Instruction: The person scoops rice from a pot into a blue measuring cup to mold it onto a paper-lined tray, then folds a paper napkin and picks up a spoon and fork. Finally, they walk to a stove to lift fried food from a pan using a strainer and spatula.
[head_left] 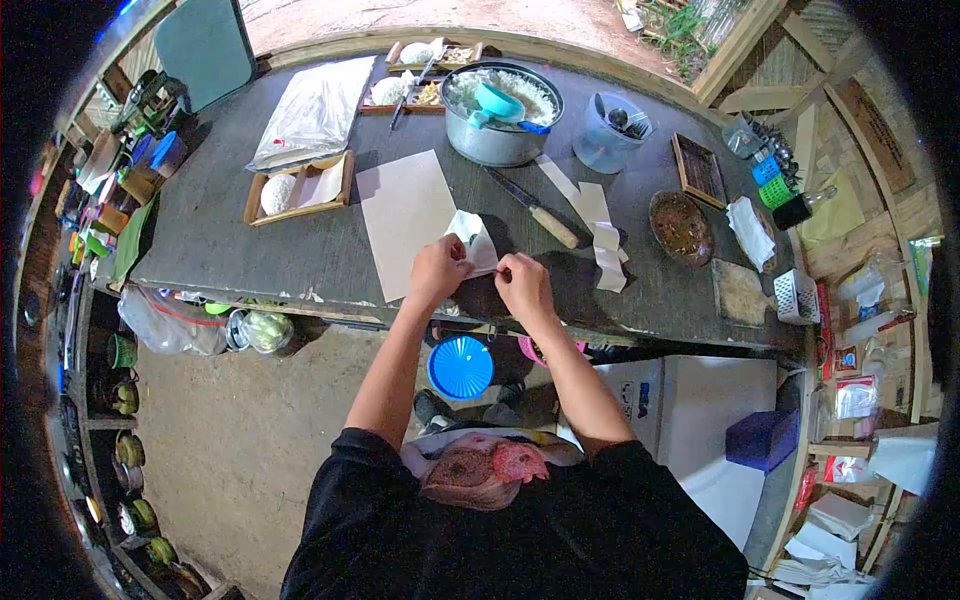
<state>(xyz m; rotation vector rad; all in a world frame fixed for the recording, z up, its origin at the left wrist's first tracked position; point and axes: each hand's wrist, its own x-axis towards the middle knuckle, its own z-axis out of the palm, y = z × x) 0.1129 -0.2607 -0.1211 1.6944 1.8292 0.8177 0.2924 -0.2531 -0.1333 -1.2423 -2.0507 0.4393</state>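
Between my two hands is a small piece of white paper (476,232), partly folded, with a small dark green bit showing on it. The fingers of my left hand (440,270) pinch its left side and hide part of it. At its lower right corner my right hand (525,288) is closed in a pinch. A large pale sheet of paper (405,205) lies flat on the table under and left of my left hand. Above my right hand rests a knife (535,210) with a wooden handle. Cut paper strips (595,207) lie to its right.
A pot of rice (495,145) with a turquoise scoop stands at the back. Wooden trays (343,180) hold rice mounds, beside a plastic-wrapped stack (312,110). Rightward are a tub of utensils (608,145) and a brown bowl (681,228). The table's edge (300,299) runs below my hands.
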